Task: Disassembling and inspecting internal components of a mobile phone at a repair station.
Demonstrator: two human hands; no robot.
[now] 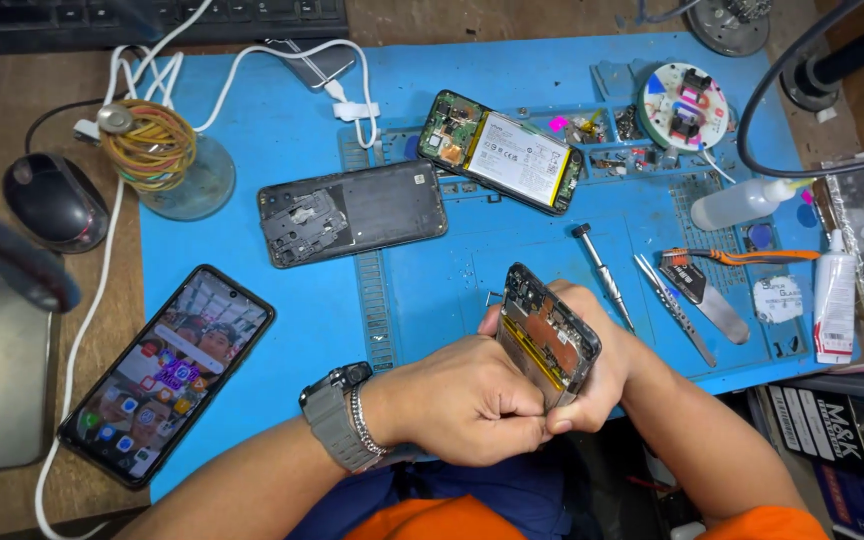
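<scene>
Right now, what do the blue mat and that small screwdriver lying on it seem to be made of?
The blue mat looks like soft silicone or rubber: matte, with moulded ridges and little trays. The screwdriver appears to be metal: its slim shaft and knurled grey head catch the light. Its exact alloy cannot be told.

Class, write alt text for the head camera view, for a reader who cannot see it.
Two hands, left hand and right hand, grip an opened phone with its insides showing, above a blue work mat. On the mat lie a second opened phone, a dark back cover, a lit phone, a screwdriver and tweezers.
</scene>
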